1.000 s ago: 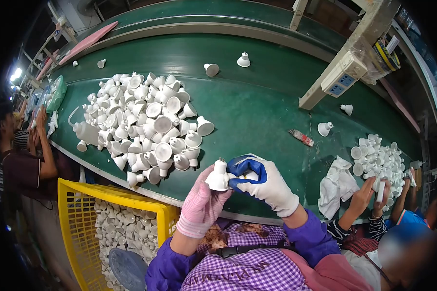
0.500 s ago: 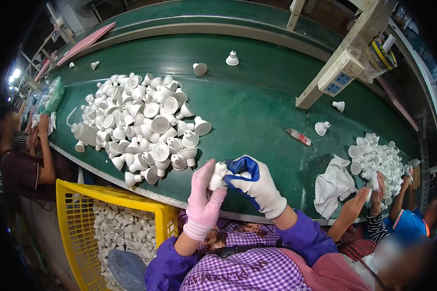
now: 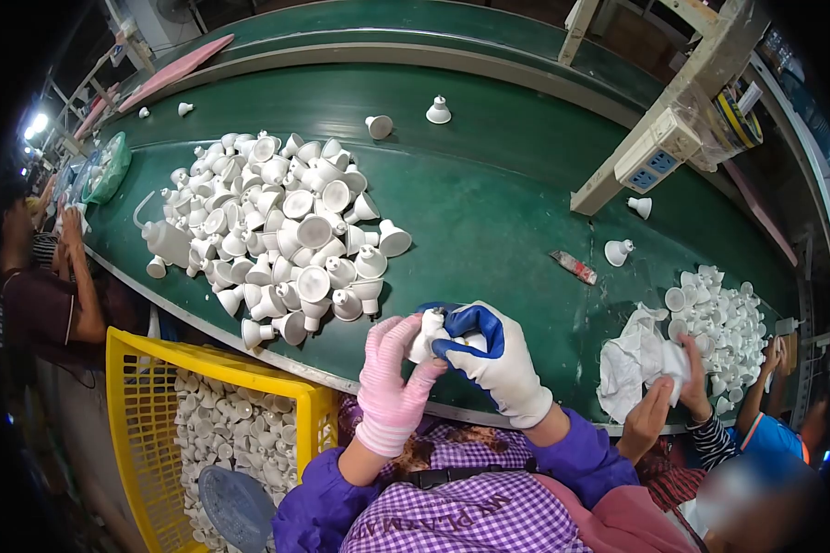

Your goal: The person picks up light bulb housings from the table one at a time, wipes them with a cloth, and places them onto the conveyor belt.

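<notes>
Just over the near table edge, my left hand [image 3: 389,392], in a pink striped glove, is closed around a white spotlight bulb [image 3: 424,337] with its pin end up. My right hand [image 3: 503,369], in a white glove with a blue palm, pinches at the same bulb from the other side. Something white also shows inside the curl of my right fingers; I cannot make out whether it is part of this bulb. A large heap of similar white bulbs [image 3: 297,205] lies on the green table [image 3: 489,240], to the left of my hands.
A yellow crate [image 3: 221,355] full of bulbs, with a blue-grey basin [image 3: 235,505], stands below left. A white squeeze bottle [image 3: 166,241] is beside the heap. To the right lie a red cutter knife [image 3: 574,267], a white cloth [image 3: 629,361] and another bulb heap [image 3: 724,323]; co-workers sit both sides.
My hands have shifted slightly right, still together on the bulb, which has turned a little. At the right, a co-worker's hands have come onto the white cloth.
</notes>
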{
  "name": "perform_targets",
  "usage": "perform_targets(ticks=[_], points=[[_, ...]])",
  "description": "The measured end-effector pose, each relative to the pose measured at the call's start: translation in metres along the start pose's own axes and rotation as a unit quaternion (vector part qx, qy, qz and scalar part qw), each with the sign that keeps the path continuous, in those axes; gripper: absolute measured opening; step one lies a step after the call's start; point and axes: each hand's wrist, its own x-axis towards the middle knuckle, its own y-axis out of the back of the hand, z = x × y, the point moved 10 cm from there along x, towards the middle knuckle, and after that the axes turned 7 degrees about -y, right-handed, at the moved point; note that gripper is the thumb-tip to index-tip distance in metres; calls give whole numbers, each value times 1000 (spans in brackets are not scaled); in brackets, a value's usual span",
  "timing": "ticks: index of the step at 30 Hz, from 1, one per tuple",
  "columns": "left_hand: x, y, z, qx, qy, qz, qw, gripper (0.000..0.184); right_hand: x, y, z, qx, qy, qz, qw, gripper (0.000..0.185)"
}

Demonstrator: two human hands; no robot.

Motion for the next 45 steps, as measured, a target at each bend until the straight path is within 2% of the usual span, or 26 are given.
perform_targets(ticks=[5,7,8,10,11,13,14,16,18,20,21,23,24,26,28,30,32,34,35,37,38,40,41,43,44,45], points=[[0,-6,13,154,-13,-46,987,54,7,5,4,48,8,15,999,20],[-10,-14,-17,-211,89,15,973,54,13,16,6,60,36,24,997,20],[-19,-15,-40,-227,204,33,952,55,15,19,6,54,28,21,998,20],[-24,-35,-49,-532,289,84,791,56,16,18,3,98,43,-32,994,22],[-23,-32,-50,-533,289,85,790,56,15,20,0,97,43,-32,994,22],[-39,-69,-17,-759,389,-55,519,61,10,9,-15,78,71,-89,990,24],[-38,-68,-15,-759,389,-53,519,61,12,9,-15,79,69,-90,990,24],[-41,-71,-7,-796,418,-35,437,63,12,5,-12,99,68,-130,984,25],[-41,-70,-7,-790,412,-44,452,61,13,10,-6,90,58,-125,986,25],[-41,-60,-30,-679,422,-6,600,60,13,12,-6,84,43,-107,990,24],[-40,-61,-27,-679,422,-7,601,60,13,12,-6,84,44,-106,990,24],[-20,-43,-23,-580,317,3,750,60,10,11,-5,55,64,-83,993,23],[-22,-45,-24,-580,318,2,750,60,10,10,-5,55,65,-82,993,23],[-21,-31,-29,-483,267,29,834,59,8,7,-4,47,62,-72,994,21],[-20,-27,-27,-454,253,46,853,52,2,3,-8,23,78,-51,995,20],[-16,-11,-22,-295,183,54,936,48,0,6,-3,4,68,-13,998,19],[-17,-12,-26,-299,163,66,938,49,-2,5,1,4,59,-9,998,19],[-16,-1,-18,-220,27,96,970,54,-3,6,6,5,41,1,999,20],[-14,2,-16,-220,28,97,970,54,-4,5,3,5,40,1,999,20],[-6,5,11,33,-70,22,997,58,-6,8,10,-18,-45,17,999,20],[-5,7,9,33,-71,22,997,58,-4,8,10,-19,-45,17,999,20],[-5,4,1,29,-43,0,999,61,-5,8,-7,-123,56,45,990,20],[-6,4,-4,4,-18,-2,1000,62,-6,6,-8,-123,56,45,990,20],[-8,4,-16,-68,34,7,997,61,-25,-2,-49,-319,237,136,908,18],[-11,2,-27,-139,86,14,987,60,-27,-4,-55,-319,237,136,908,18],[-11,3,-27,-138,86,15,987,60,-37,-18,-70,-423,303,131,843,19]])
